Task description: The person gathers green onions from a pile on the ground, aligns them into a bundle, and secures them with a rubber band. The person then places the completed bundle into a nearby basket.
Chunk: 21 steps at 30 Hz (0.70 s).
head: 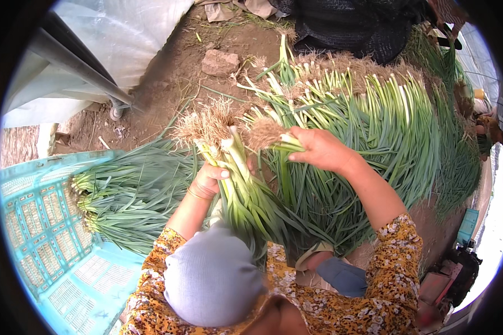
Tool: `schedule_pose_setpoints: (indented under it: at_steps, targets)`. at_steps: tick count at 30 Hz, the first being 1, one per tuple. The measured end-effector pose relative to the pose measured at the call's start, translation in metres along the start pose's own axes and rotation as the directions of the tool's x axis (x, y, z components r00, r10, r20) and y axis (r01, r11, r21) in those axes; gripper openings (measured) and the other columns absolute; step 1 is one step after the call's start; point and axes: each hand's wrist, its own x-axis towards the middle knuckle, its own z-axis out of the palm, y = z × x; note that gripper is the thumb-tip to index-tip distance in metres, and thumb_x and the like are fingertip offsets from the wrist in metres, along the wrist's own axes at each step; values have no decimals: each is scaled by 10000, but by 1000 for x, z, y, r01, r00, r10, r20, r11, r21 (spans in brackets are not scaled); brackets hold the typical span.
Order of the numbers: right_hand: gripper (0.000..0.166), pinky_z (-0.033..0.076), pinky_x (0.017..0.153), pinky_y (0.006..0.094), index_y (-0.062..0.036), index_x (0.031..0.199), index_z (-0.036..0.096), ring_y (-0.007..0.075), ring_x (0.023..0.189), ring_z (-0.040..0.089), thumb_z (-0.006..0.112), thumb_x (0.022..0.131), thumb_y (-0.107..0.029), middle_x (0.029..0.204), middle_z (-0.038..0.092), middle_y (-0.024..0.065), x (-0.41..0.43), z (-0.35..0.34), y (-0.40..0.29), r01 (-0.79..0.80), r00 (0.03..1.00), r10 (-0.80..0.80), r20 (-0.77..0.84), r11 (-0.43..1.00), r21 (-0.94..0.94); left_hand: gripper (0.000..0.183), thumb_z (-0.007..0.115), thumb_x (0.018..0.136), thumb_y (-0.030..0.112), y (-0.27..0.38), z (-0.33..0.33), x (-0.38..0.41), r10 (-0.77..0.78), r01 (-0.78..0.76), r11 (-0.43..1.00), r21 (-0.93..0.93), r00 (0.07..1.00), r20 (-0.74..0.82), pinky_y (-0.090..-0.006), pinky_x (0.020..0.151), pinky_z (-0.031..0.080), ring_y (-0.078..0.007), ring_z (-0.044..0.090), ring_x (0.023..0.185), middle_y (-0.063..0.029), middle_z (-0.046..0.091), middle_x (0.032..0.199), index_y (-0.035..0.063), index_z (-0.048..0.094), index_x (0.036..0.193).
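Observation:
My left hand (209,178) is closed around a thick bunch of leek-like allium stalks (243,176). Their tangled, fibrous roots (207,123) point away from me, and the green leaves hang down towards my lap. Just to the right, my right hand (322,148) grips a smaller bunch of the same stalks (291,143) between thumb and fingers. Its dry brown root tuft (266,133) faces left, beside the larger bunch. Under and beyond my right hand lies a wide heap of allium plants (385,121), mostly with roots at the far side.
At left, a turquoise plastic crate (46,213) holds several bunches (130,197), roots against its wall. A stone (220,63) rests on bare soil. Metal poles (84,67) stand by plastic sheeting (121,33). Black mesh cloth (343,29) lies behind the heap; a dark red machine (444,280) stands lower right.

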Motion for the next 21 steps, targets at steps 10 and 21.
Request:
schedule_pose_setpoints:
  at_steps: [10, 21]
  targets:
    - [409, 455, 686, 487, -7, 1021, 449, 419, 817, 586, 528, 889, -387, 921, 599, 212, 78, 83, -92, -96, 916, 137, -378, 987, 125, 589, 667, 671, 66, 0, -32, -18, 142, -129, 990, 62, 931, -335, -404, 929, 468, -280, 590, 1018, -144, 592, 1119, -4, 477, 1223]
    - [1335, 313, 1049, 383, 35, 1420, -32, 364, 1265, 352, 821, 555, -517, 1407, 272, 248, 84, 115, -56, 175, 983, -140, -116, 905, 387, 543, 671, 703, -30, -2, -19, -21, 240, -217, 971, 102, 845, -478, -329, 899, 472, -201, 579, 1015, -77, 598, 1113, 11, 502, 1218]
